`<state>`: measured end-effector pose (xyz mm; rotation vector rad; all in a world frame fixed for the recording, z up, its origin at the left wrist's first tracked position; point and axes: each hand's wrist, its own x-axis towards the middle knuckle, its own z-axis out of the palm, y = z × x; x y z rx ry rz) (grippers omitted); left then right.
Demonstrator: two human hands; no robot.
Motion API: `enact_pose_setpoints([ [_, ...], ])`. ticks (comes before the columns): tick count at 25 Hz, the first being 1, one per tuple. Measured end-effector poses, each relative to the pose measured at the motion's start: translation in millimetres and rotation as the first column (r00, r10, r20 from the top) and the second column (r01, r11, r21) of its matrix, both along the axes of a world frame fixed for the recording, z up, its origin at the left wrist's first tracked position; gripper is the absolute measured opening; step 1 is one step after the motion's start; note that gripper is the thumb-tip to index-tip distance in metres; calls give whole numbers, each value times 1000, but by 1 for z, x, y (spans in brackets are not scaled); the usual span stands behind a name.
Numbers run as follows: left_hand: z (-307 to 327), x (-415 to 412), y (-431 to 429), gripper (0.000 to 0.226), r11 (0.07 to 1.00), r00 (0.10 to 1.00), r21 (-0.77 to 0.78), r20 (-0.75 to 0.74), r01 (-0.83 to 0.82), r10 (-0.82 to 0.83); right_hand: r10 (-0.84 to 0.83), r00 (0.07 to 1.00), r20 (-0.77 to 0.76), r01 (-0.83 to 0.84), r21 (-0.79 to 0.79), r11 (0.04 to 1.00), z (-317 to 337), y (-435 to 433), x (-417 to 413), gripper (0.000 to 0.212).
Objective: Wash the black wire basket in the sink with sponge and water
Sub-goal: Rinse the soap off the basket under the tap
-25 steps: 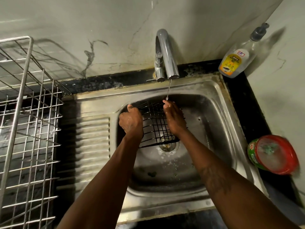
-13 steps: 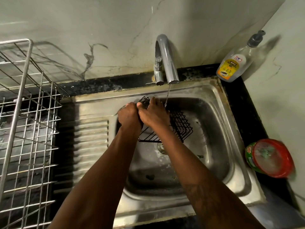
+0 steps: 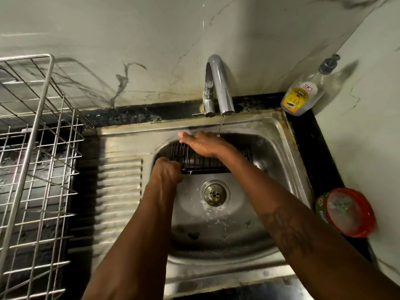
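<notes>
Black wire basket (image 3: 213,162) judged light, stiff, wet-slippery; take it by the rim, under the faucet (image 3: 218,85). Left hand (image 3: 167,171) grip is closed on its corner; right hand (image 3: 201,144) rests flat, fingers extended, across it.

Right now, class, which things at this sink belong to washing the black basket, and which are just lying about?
In use:
- black wire basket
- left hand, gripping the basket's left end
- right hand, flat on the basket's top
- tap, running a thin stream
- sink

Lying about:
- silver wire rack
- soap bottle
- red-lidded tub

No sponge is visible.
</notes>
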<state>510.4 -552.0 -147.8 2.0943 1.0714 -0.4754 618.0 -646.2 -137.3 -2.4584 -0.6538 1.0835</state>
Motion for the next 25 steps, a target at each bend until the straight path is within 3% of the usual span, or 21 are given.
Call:
enact_pose_setpoints([
  [2,0,1,1,39,998,999,53,-8,-37,38,-29,999,-21,29,-23,999,-1,-10,5,97],
  [4,-7,2,9,39,997,1000,80,-16,-1,2,-162,986,-41,156,-131,979,-12,-35,21,95],
  [6,-14,-2,8,38,994,999,104,41,-36,32,-285,958,-32,268,-257,929,-30,-60,43,86],
  [7,-30,-6,15,36,993,991,91,120,-71,60,-293,955,-55,265,-294,919,-35,-65,52,78],
  [8,-39,-5,20,33,993,992,90,107,-70,60,-271,958,-97,232,-297,926,-37,-65,57,70],
  [9,-56,-9,21,29,991,981,12,145,-130,127,-239,962,-131,195,-279,940,-35,-58,55,62],
  [10,-73,-12,22,31,935,945,-217,110,-280,309,-209,964,-167,160,-263,951,-28,-47,48,59],
  [11,-84,-11,24,38,725,860,-556,34,-408,510,-181,965,-190,132,-243,961,-18,-34,38,61],
  [12,-83,-6,29,46,522,752,-702,-29,-485,659,-140,968,-209,98,-202,975,-12,-21,28,63],
  [15,-55,2,17,34,156,376,-721,-154,-675,914,4,983,-184,-29,-135,990,-3,4,2,67],
  [16,-44,9,13,35,33,279,-731,-217,-681,936,47,983,-177,-70,-127,989,-6,3,0,68],
  [17,-44,15,12,34,-27,211,-736,-229,-676,950,53,977,-204,-75,-101,992,-10,-2,2,67],
  [18,-37,20,9,31,-33,207,-735,-233,-677,950,39,972,-232,-49,-41,998,-13,-8,4,65],
  [21,-23,30,-5,21,197,400,-663,-167,-722,901,-185,959,-214,203,68,977,-22,-24,0,76],
  [25,-3,52,-31,25,475,606,-661,38,-581,795,-413,904,-109,426,159,890,-13,-39,-3,73],
])
